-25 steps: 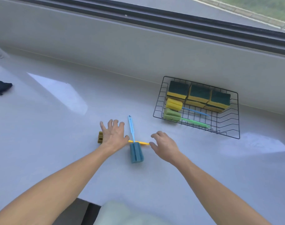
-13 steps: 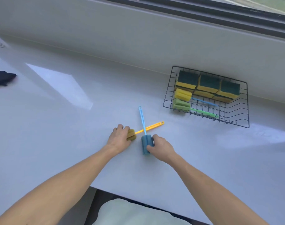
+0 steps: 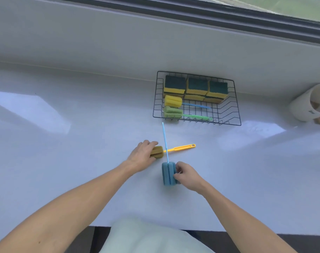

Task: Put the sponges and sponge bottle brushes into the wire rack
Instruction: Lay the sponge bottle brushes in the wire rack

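Wire rack [image 3: 236,114] sits on the white table [image 3: 82,161] against the back wall, black wire, open top. Inside along the far side: three green-topped yellow sponges [image 3: 197,87] in a row, touching one another, with more sponges visible stacked beneath. In front of them lies a yellow bottle brush [image 3: 173,101] with a blue handle, head to the left. Nearer the front edge lies a green bottle brush [image 3: 173,112] with a green handle, parallel to the yellow one, head also left. Right half of the rack floor is bare wire.

Outside the rack, on the table: left hand [image 3: 141,156] is closed around the sponge head of an orange-handled brush [image 3: 180,148], handle pointing right. Right hand [image 3: 187,175] pinches the side of the sponge head of a blue brush [image 3: 167,173], fingers curled on it; its thin blue handle points away toward the rack and crosses over the orange handle. Both brushes lie near the rack's front edge, not in it.

A white cup [image 3: 308,105] lies tipped on its side at the far right, apart from the rack; contents unclear.
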